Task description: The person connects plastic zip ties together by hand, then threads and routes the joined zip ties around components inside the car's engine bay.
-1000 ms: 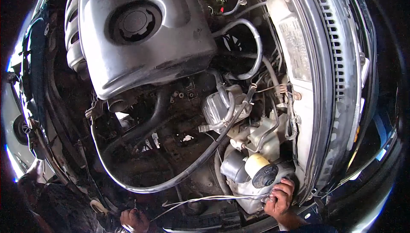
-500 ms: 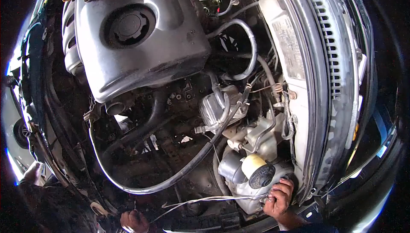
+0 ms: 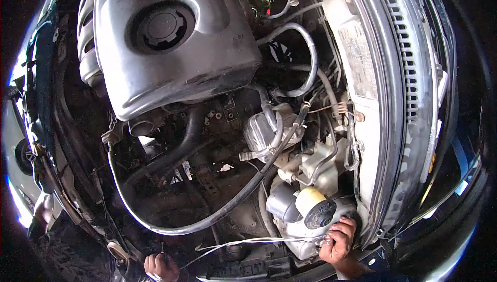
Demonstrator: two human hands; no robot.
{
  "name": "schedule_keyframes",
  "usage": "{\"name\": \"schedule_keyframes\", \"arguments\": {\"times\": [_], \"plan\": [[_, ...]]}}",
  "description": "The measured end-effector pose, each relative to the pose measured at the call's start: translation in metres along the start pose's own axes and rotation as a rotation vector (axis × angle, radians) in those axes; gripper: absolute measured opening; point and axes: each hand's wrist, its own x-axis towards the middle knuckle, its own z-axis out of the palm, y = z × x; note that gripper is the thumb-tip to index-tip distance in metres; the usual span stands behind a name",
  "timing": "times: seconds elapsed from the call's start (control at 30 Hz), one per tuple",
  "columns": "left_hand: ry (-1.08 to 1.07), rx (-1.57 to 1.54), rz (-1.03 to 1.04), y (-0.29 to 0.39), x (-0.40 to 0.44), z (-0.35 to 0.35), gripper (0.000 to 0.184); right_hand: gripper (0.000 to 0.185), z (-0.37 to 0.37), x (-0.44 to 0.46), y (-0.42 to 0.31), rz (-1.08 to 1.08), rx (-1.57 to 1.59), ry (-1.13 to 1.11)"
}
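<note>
My right hand (image 3: 338, 239) is closed around one end of a pale twisted wire (image 3: 253, 240), beside a white plastic reservoir (image 3: 303, 248) and a round black-and-yellow cap (image 3: 316, 209). Low in the view, my left hand (image 3: 162, 267) has its fingers curled, near the other end of the wire. What its fingers hold is too small and dark to make out. The wire runs between the two hands, with a loose end bent back near its left part.
A grey engine cover (image 3: 217, 44) fills the upper left. A long black hose (image 3: 207, 222) curves across the dark engine bay. On the right runs a slotted metal panel (image 3: 409, 75). Part of another person's arm (image 3: 44, 209) shows at the lower left edge.
The view swung slightly and came back. Both hands have kept nearly the same places and grips. The person's arm at the lower left has shifted a little.
</note>
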Motion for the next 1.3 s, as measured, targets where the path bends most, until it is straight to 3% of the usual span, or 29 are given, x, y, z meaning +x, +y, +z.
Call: {"name": "schedule_keyframes", "arguments": {"times": [0.6,0.8,0.9,1.03,1.13,1.2,1.3], "plan": [[-0.027,0.028,-0.022,-0.003,-0.006,0.002,0.018,0.012,0.001,0.0,0.001,-0.006,0.005,0.017],[0.024,0.009,0.096,-0.025,-0.018,0.012,0.024,0.014,-0.003,0.003,0.0,-0.008,0.004,-0.005],[-0.051,-0.033,0.016,0.02,0.011,-0.022,0.018,0.014,-0.002,0.003,0.001,-0.016,0.03,0.023],[-0.031,0.017,0.036,-0.037,-0.031,0.016,0.026,0.014,-0.001,0.003,0.001,-0.01,0.03,0.026],[-0.027,0.009,0.077,-0.032,-0.022,0.015,0.026,0.018,0.0,-0.003,0.003,0.008,0.052,0.047],[0.052,0.027,0.084,0.025,0.018,-0.023,0.013,0.019,-0.002,0.002,0.001,-0.001,0.029,0.05],[0.082,0.01,0.088,0.029,0.022,-0.023,0.009,0.02,-0.004,0.005,0.003,-0.036,0.067,0.05]]}}
